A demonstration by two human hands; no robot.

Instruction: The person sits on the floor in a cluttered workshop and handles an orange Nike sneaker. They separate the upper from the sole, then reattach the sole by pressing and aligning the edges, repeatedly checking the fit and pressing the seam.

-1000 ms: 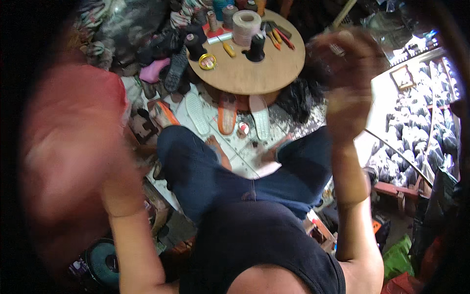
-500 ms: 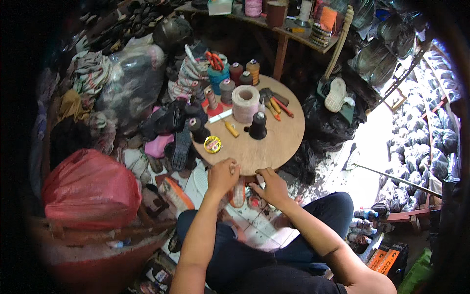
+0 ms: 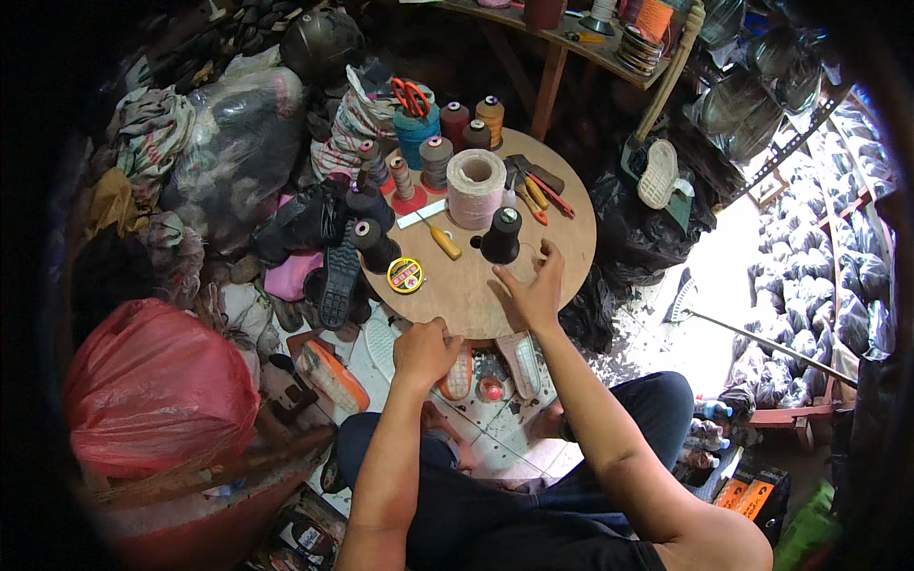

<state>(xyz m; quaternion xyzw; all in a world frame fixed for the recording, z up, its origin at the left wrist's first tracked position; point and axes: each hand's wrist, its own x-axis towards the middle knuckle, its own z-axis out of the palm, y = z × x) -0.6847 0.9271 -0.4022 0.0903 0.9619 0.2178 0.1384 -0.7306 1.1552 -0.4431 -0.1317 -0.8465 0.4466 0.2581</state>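
Observation:
My right hand (image 3: pixel 538 293) reaches over the round wooden table (image 3: pixel 447 314), thumb and fingers apart, with nothing seen in it. It is nearest to a black cone of thread (image 3: pixel 501 236), apart from it. My left hand (image 3: pixel 426 352) is closed at the table's near edge; whatever its fingers hold, if anything, is hidden. On the table lie a yellow-handled awl (image 3: pixel 445 243), a round yellow tin (image 3: pixel 406 276) and a white strip (image 3: pixel 422 214). Behind the black cone stands a thick pale roll of twine (image 3: pixel 476 195).
Several thread spools and orange-handled scissors (image 3: pixel 410 98) crowd the table's far left. A hammer (image 3: pixel 539 176) and pliers (image 3: pixel 552 193) lie far right. Shoe soles (image 3: pixel 519 366) and a small red-capped bottle (image 3: pixel 489 388) are on the tiled floor. A red sack (image 3: pixel 162 390) bulges at left.
My right hand has left the table's near edge and moved forward toward the black cone, its fingers spreading. My left hand stays closed near the edge. The view has shifted slightly.

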